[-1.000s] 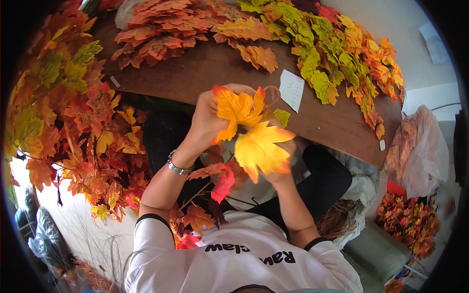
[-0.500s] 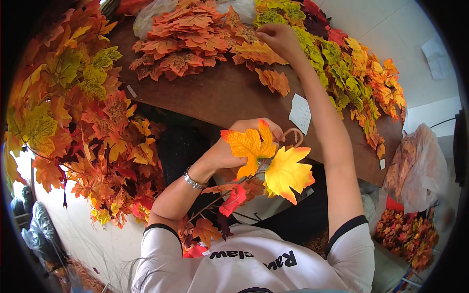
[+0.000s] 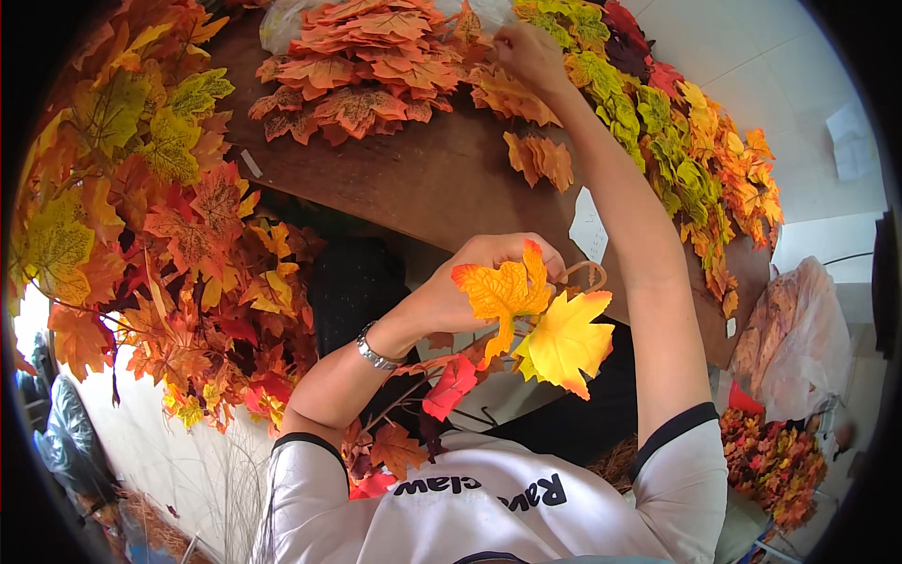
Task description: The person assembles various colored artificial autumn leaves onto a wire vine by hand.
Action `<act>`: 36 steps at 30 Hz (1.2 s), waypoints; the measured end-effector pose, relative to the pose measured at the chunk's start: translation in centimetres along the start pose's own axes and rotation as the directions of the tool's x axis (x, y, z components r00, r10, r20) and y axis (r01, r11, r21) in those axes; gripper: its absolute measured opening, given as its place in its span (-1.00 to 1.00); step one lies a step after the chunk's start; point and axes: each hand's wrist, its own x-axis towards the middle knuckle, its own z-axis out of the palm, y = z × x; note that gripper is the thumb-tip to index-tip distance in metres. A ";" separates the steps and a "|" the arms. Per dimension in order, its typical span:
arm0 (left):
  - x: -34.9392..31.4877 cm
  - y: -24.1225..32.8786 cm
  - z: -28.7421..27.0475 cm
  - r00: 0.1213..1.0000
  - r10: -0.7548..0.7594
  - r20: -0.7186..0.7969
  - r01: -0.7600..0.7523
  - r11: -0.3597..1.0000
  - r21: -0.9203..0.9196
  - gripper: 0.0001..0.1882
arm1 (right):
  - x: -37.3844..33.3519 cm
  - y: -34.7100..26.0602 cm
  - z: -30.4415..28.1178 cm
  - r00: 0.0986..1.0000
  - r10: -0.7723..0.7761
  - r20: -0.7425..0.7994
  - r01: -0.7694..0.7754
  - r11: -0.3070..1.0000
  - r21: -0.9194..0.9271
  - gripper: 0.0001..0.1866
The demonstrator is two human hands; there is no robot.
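Observation:
My left hand (image 3: pixel 489 273), a metal watch on its wrist, is closed around the stem of an artificial maple leaf branch (image 3: pixel 451 387). Yellow and orange leaves stand out by the fingers, with red and rust ones lower along the stem against my shirt. A curled brown stem end (image 3: pixel 592 273) loops past the fingertips. Stretched across the table, my right hand (image 3: pixel 534 58) has its fingers bent together at the edge of the orange leaves (image 3: pixel 470 38); what lies between the fingertips is hidden. Just below it lies a small stack of orange leaves (image 3: pixel 540 160).
A large orange leaf pile (image 3: pixel 366 66) covers the back of the brown table (image 3: pixel 404 188). Yellow-green leaves (image 3: pixel 658 132) line its right side. A paper slip (image 3: pixel 587 226) lies beside my right forearm. Finished-looking foliage (image 3: pixel 197 254) crowds the left; a plastic bag (image 3: pixel 808 338) sits at right.
My right hand has moved slightly farther back, its fingers curling in at the orange leaves. My left hand and the branch have shifted a little to the right in view.

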 end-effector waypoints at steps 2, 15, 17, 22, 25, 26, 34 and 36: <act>0.0 -0.2 0.0 1.000 -0.008 -0.004 0.008 1.000 -0.008 -0.80 | 0.3 0.3 -1.3 0.999 0.022 -0.023 -0.018 0.988 0.155 -0.84; 0.3 -0.5 0.4 0.999 -0.031 -0.009 0.030 0.999 -0.017 -0.79 | -1.2 1.3 -0.2 0.911 -0.340 0.235 0.397 0.879 -0.264 -0.88; 0.1 -0.4 0.3 1.000 -0.003 -0.012 0.003 1.000 -0.006 -0.79 | -1.0 1.3 -0.6 0.900 -0.374 0.223 0.421 0.879 -0.224 -0.87; 0.2 -0.6 0.3 1.000 -0.010 -0.006 0.010 1.000 -0.029 -0.80 | 0.6 1.2 -3.6 0.939 -0.339 0.056 0.343 0.933 -0.113 -0.83; 0.1 -0.7 0.1 1.000 -0.009 -0.001 0.009 0.999 0.034 -0.80 | 1.2 -0.1 -5.9 0.969 -0.197 -0.148 0.208 0.976 0.064 -0.78; 0.1 -0.8 0.1 1.000 -0.007 0.003 0.007 0.999 0.036 -0.80 | 1.3 -0.5 -6.5 0.958 -0.194 -0.211 0.234 0.955 0.183 -0.81; 0.3 -0.8 0.3 0.999 -0.032 0.044 0.035 0.997 -0.070 -0.81 | 1.8 2.1 -9.9 0.978 -0.110 -0.179 0.140 0.977 0.164 -0.87; -0.2 -0.8 -0.1 0.999 -0.033 -0.020 0.032 0.998 -0.055 -0.81 | 1.0 -2.2 -14.0 0.972 0.200 0.119 -0.232 0.874 0.426 -0.86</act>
